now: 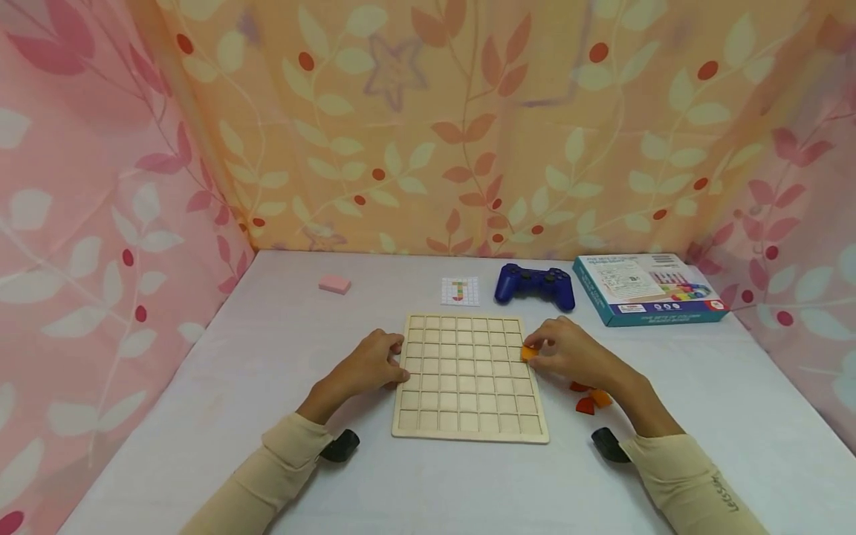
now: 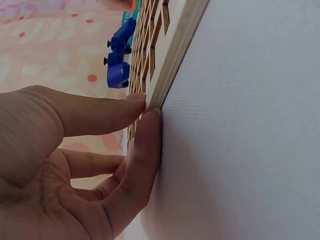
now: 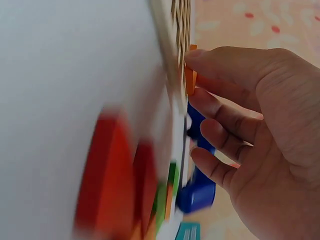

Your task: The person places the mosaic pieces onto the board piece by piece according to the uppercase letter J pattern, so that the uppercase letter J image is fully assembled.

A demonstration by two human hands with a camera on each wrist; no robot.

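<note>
Head view shows us the right hand (image 1: 568,349) pinching an orange piece (image 1: 529,354) at the right edge of a wooden grid board (image 1: 470,375); whether piece and board touch, we cannot tell. Across the board from that grip, we see the left hand (image 1: 366,362) grasping the opposite edge, thumb on top and a finger beneath. Under the right wrist, on the near side of its grip, lie red pieces (image 1: 585,406) and another orange one (image 1: 601,399); the right wrist view adds blurred green pieces (image 3: 160,201). Beyond the right grip we find a blue game controller (image 1: 535,287), with a small patterned card (image 1: 460,291) to its left. Off to that grip's far right sits a box (image 1: 649,288), while beyond the left grip we spot a pink block (image 1: 334,284). Behind everything hangs flowery cloth (image 1: 428,200).
</note>
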